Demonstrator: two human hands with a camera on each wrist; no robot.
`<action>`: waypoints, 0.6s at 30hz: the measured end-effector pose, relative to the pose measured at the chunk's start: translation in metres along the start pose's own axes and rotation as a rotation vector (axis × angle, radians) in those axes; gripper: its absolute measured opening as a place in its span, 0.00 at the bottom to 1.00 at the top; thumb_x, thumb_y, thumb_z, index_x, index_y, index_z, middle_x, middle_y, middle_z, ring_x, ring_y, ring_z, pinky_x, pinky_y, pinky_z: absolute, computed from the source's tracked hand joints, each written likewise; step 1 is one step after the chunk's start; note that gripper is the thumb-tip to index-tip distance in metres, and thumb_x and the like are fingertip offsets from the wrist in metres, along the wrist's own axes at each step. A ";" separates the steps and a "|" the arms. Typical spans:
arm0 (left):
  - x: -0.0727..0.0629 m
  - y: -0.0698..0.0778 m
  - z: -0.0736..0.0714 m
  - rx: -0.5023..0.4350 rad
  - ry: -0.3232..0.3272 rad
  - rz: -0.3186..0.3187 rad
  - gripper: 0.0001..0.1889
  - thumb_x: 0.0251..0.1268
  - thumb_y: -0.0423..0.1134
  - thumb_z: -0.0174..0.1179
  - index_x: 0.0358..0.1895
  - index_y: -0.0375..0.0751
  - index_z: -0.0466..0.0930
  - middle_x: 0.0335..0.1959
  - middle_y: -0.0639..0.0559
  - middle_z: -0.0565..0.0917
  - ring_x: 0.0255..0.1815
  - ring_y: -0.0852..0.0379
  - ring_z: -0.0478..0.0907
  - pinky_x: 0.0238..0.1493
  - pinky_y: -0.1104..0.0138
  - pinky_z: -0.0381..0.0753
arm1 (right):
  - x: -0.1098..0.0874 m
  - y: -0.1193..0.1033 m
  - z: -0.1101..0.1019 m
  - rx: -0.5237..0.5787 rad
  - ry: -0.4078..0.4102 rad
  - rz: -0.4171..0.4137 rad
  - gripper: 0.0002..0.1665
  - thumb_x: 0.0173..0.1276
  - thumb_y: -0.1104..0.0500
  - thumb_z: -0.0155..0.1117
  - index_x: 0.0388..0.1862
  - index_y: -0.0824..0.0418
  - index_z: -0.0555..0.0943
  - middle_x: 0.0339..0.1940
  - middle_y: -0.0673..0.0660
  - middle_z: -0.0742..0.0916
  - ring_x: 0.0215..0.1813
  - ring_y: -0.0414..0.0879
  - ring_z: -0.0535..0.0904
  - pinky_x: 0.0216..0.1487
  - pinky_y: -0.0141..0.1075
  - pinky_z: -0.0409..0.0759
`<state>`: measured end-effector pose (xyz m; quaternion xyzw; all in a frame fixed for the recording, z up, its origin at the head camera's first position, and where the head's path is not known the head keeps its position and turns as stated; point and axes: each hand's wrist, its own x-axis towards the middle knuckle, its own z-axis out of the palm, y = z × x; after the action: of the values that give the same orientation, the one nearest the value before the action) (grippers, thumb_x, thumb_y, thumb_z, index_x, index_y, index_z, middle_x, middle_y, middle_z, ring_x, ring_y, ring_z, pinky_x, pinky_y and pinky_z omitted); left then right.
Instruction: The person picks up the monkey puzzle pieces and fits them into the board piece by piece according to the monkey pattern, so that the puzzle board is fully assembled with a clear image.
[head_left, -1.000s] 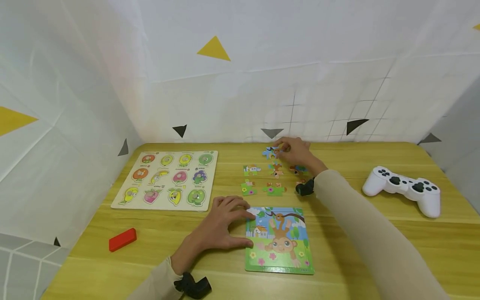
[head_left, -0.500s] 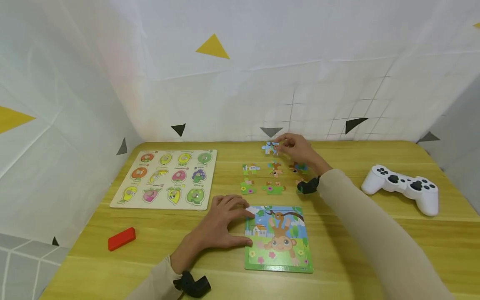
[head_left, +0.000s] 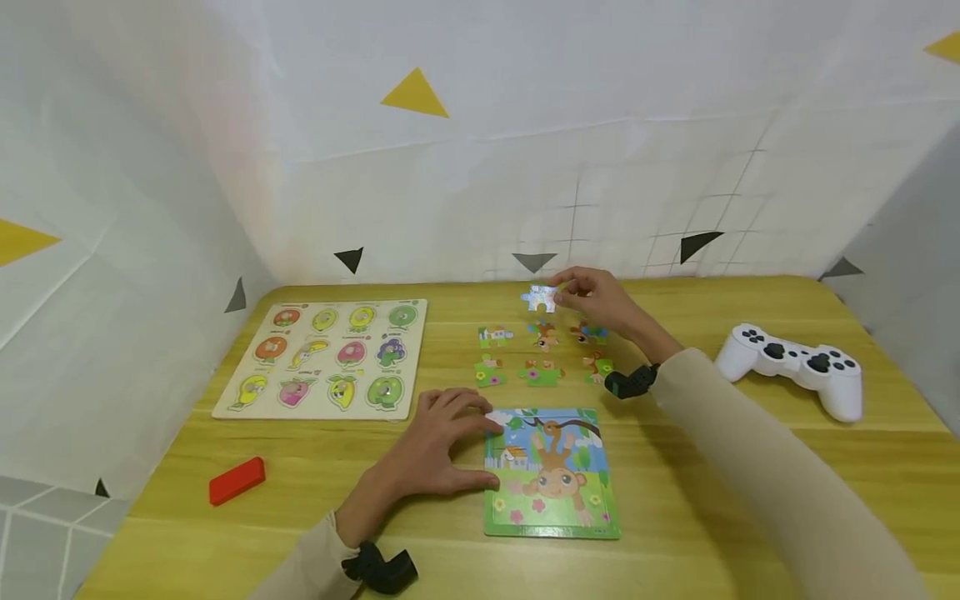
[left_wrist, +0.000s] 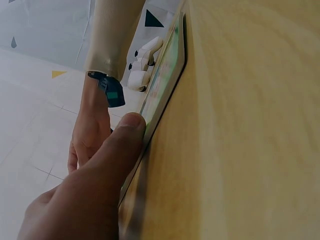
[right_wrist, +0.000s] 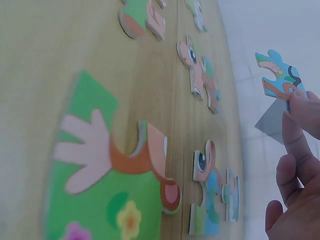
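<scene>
My right hand (head_left: pixel 600 300) pinches a light-blue jigsaw piece (head_left: pixel 541 297) between thumb and fingertips at the table's far side. In the right wrist view the piece (right_wrist: pixel 278 75) shows a brown branch and is up off the table. Below that hand lie several loose jigsaw pieces, among them a green one with a monkey's hand (right_wrist: pixel 82 152) and one with a house (head_left: pixel 495 336). My left hand (head_left: pixel 438 450) touches the left edge of the square monkey puzzle board (head_left: pixel 555 475), fingers at its upper corner and thumb lower down. The left wrist view shows the thumb against the board's edge (left_wrist: pixel 172 70).
A wooden fruit puzzle board (head_left: pixel 258 362) lies at the left, with a red block (head_left: pixel 237 481) in front of it. To the right is a white game controller (head_left: pixel 795 367). A pale sheet (head_left: pixel 465 192) hangs behind the table.
The right hand has lifted the light-blue piece and tilted it, so it now glints. The right forearm has shifted slightly right, uncovering a piece beneath its wrist. The left hand stays at the board.
</scene>
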<state>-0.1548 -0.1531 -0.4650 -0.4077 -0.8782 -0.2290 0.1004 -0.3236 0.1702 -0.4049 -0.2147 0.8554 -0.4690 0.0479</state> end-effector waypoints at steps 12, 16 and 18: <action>0.000 0.002 -0.001 0.003 -0.004 -0.003 0.32 0.53 0.75 0.65 0.58 0.65 0.82 0.63 0.58 0.77 0.71 0.57 0.67 0.63 0.49 0.59 | -0.030 -0.013 -0.004 0.031 -0.034 -0.061 0.19 0.77 0.54 0.61 0.63 0.57 0.81 0.44 0.71 0.85 0.44 0.62 0.83 0.42 0.49 0.81; -0.001 0.002 -0.001 0.000 -0.003 0.000 0.31 0.54 0.75 0.64 0.58 0.65 0.82 0.63 0.58 0.77 0.71 0.57 0.67 0.64 0.49 0.59 | -0.040 -0.016 -0.002 0.052 -0.043 -0.097 0.18 0.78 0.55 0.61 0.62 0.58 0.81 0.43 0.71 0.85 0.42 0.64 0.81 0.42 0.48 0.80; -0.001 0.001 -0.001 -0.004 0.000 0.004 0.31 0.54 0.75 0.64 0.58 0.65 0.82 0.63 0.58 0.77 0.71 0.56 0.67 0.63 0.49 0.59 | -0.046 -0.017 0.000 0.067 -0.048 -0.094 0.18 0.78 0.55 0.61 0.62 0.58 0.81 0.43 0.71 0.85 0.43 0.64 0.80 0.41 0.47 0.79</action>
<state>-0.1532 -0.1532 -0.4640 -0.4095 -0.8770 -0.2305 0.0999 -0.2764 0.1813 -0.3958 -0.2641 0.8267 -0.4940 0.0533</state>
